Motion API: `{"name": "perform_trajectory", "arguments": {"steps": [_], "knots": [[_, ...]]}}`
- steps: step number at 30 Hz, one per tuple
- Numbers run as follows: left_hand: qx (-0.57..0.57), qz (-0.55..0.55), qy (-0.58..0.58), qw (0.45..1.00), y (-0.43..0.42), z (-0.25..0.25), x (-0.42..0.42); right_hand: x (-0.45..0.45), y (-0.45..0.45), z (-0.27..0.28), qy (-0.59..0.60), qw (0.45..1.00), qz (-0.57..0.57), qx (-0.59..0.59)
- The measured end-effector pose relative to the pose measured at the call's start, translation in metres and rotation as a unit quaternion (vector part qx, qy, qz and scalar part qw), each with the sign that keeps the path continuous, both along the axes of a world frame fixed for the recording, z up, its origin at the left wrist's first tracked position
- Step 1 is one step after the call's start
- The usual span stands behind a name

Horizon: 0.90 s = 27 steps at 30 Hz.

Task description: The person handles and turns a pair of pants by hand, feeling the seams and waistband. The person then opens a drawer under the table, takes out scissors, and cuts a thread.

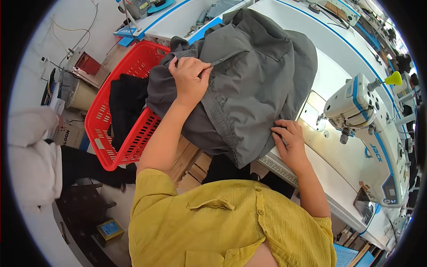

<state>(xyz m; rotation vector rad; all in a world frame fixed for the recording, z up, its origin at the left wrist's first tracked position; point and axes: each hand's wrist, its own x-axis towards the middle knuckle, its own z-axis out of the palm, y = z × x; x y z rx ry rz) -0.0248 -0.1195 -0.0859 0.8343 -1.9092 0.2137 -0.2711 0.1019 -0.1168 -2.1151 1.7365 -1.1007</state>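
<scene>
A dark grey garment [253, 89] with a gathered elastic-looking band and a flap is spread in folds across the sewing table. Part of it hangs over the red basket's side. My left hand [191, 80] is closed in a pinch on the cloth near the flap's end. At the garment's lower right edge, my right hand [290, 144] rests with loosely curved fingers apart, fingertips touching the cloth. A white and blue sewing machine [356, 107] stands just right of the garment, its needle area beside my right hand.
A red plastic basket [100, 120] on the left holds black cloth [126, 102]. A measuring scale [278, 167] runs along the table's front edge. A phone-like dark object [364, 205] lies at the lower right. Another person's white sleeve [35, 155] shows at far left.
</scene>
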Motion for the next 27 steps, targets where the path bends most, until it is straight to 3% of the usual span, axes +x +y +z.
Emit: {"name": "perform_trajectory", "arguments": {"steps": [13, 16, 18, 19, 23, 27], "knots": [[0.087, -0.023, -0.027, 0.996, 0.027, -0.001, 0.012, -0.001, 0.000, 0.000, 0.016, 1.000, 0.000, -0.019], [0.054, 0.022, -0.067, 0.996, 0.058, 0.003, 0.029, -0.003, 0.000, 0.002, 0.020, 0.999, -0.010, -0.028], [0.175, 0.097, -0.093, 0.975, 0.072, -0.006, 0.040, -0.001, 0.002, 0.001, 0.022, 0.999, -0.010, -0.029], [0.172, 0.091, -0.099, 0.976, 0.073, -0.010, 0.042, -0.001, 0.003, 0.001, 0.017, 0.999, -0.018, -0.030], [0.341, 0.088, -0.099, 0.931, 0.071, -0.030, 0.050, -0.003, 0.003, 0.003, 0.034, 0.999, 0.001, -0.025], [0.289, 0.069, -0.089, 0.951, 0.046, -0.056, 0.055, -0.005, 0.004, -0.001, 0.015, 0.999, 0.009, -0.042]]}}
